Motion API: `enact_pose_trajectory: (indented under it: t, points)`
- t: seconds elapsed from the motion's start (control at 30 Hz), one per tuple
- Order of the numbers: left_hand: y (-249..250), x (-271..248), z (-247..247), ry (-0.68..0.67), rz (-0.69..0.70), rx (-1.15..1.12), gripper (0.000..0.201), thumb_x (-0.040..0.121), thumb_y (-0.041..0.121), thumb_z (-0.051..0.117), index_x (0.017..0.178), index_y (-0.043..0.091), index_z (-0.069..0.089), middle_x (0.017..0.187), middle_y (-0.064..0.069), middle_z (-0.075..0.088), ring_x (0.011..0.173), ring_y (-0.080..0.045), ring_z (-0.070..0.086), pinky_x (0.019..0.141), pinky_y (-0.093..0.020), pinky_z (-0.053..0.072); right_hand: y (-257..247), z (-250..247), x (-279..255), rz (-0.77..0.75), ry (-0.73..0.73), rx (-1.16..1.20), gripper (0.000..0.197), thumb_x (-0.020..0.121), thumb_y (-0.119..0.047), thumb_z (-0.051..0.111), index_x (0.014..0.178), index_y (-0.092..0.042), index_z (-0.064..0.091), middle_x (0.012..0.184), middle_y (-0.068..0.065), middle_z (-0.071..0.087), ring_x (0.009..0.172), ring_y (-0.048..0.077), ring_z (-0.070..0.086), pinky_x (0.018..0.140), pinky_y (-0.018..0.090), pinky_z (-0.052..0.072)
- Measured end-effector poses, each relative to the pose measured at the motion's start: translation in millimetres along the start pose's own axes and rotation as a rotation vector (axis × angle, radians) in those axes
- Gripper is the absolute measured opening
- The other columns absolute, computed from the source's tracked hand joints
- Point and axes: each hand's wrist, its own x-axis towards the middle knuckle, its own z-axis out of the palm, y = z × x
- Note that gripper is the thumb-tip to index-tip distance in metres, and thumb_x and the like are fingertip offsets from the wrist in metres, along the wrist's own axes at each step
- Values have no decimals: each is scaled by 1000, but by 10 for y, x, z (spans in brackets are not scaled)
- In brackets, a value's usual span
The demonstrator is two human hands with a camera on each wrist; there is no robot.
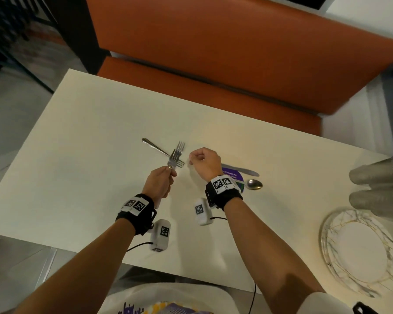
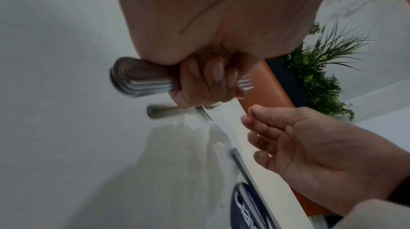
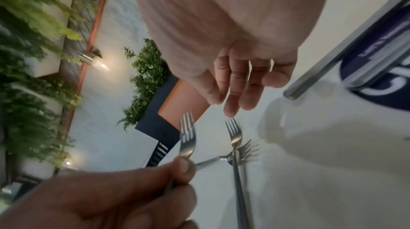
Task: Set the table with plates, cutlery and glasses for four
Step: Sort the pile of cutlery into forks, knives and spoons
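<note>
My left hand grips a bundle of silver forks by the handles, tines pointing up and away over the middle of the white table. In the left wrist view its fingers are curled round the stacked handles. One more fork lies flat on the table, crossing under the held ones. Just to the right, my right hand hovers with loosely bent fingers and holds nothing. A knife and a spoon lie beyond my right wrist.
A round purple coaster sits under the knife and spoon. A stack of marbled gold-rimmed plates stands at the table's right end, with blurred clear glasses behind it. An orange bench runs along the far side.
</note>
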Motion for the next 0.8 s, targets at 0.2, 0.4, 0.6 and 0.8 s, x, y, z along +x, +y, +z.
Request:
enact_pose_trajectory:
  t: [0.2, 0.4, 0.6, 0.8]
  points:
    - [19, 359, -632, 43, -35, 26, 32, 107, 19, 39, 84, 13, 61, 52, 9, 39, 40, -8, 27, 40, -19, 21, -162, 472, 342, 128, -15, -295, 21, 84, -39, 71, 73, -21, 73, 82, 2, 75, 78, 23, 70, 76, 37, 61]
    - [52, 552, -838, 17, -60, 4, 31, 107, 20, 39, 87, 11, 60, 49, 11, 38, 39, -9, 26, 43, -20, 19, -250, 711, 539, 315, 0, -445, 42, 68, -55, 77, 81, -16, 69, 84, 4, 72, 81, 29, 69, 86, 45, 57]
    - [81, 622, -753, -20, -8, 33, 33, 108, 18, 36, 87, 9, 60, 57, 0, 47, 46, -17, 36, 45, -27, 29, -329, 611, 497, 386, -8, -362, 29, 78, -29, 80, 68, -14, 58, 71, 3, 64, 60, 17, 59, 63, 29, 53]
    - [153, 643, -618, -23, 55, 85, 36, 111, 16, 34, 90, 7, 62, 74, -11, 67, 65, -29, 64, 57, -38, 54, -245, 473, 421, 383, 18, -173, 28, 82, -32, 72, 70, -8, 66, 65, 4, 64, 57, 23, 62, 48, 22, 43]
